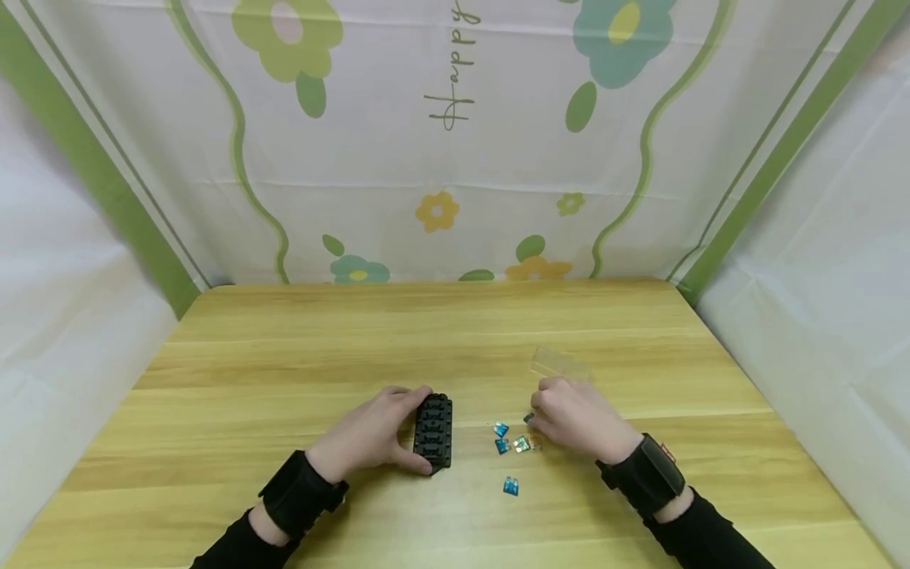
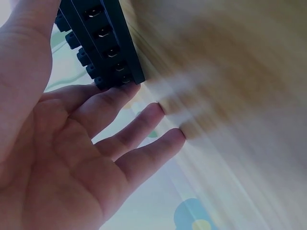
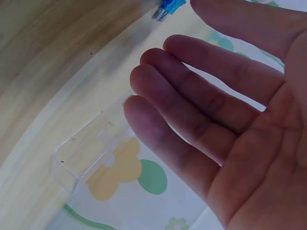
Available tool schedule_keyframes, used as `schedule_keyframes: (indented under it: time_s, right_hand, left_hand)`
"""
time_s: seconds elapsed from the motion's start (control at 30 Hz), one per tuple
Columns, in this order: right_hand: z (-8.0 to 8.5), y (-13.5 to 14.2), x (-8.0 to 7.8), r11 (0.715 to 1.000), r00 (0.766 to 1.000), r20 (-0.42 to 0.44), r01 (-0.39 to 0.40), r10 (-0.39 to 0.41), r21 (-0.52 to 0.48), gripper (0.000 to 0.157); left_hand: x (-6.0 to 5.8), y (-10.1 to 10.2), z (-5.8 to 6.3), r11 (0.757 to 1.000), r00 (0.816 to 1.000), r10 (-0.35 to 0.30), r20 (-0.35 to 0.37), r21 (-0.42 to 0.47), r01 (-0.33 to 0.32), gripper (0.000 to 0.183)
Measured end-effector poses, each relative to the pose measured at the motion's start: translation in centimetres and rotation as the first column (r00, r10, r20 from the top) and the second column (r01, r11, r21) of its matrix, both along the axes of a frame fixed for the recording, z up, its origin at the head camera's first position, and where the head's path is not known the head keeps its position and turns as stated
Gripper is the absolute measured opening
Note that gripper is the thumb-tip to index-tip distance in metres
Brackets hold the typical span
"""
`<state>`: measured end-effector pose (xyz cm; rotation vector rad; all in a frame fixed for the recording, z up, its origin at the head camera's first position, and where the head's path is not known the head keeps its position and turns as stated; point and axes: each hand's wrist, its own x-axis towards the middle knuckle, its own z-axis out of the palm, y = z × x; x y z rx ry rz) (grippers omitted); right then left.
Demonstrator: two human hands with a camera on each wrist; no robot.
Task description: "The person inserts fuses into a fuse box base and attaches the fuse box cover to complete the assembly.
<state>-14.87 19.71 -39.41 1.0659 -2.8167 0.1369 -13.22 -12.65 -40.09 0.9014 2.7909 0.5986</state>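
A black fuse block (image 1: 433,431) with a row of slots lies on the wooden table. My left hand (image 1: 377,433) holds it by its ends, thumb at the near end and fingertips at the far end. The left wrist view shows the block (image 2: 108,40) against the fingertips, with two other fingers spread on the table. My right hand (image 1: 572,415) is low over the table, a blue blade fuse (image 3: 170,6) just beyond its thumb tip. In the right wrist view its fingers are loosely extended, with a gap between thumb and index finger.
Between the hands lie several blade fuses, among them a blue one (image 1: 502,446) and a greenish one (image 1: 522,444). Another blue fuse (image 1: 510,486) lies nearer to me. A clear plastic cover (image 1: 558,362) is just beyond the right hand. A patterned cloth (image 1: 498,166) hangs behind the table.
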Motion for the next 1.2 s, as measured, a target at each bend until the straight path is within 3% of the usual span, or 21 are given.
schedule_keyframes:
  time_s: [1.2]
  right_hand:
    - [-0.73, -0.63, 0.44, 1.0, 1.0, 0.03, 0.006, -0.006, -0.006, 0.019]
  left_hand:
    - [0.29, 0.04, 0.07, 1.0, 1.0, 0.003, 0.013, 0.008, -0.003, 0.108]
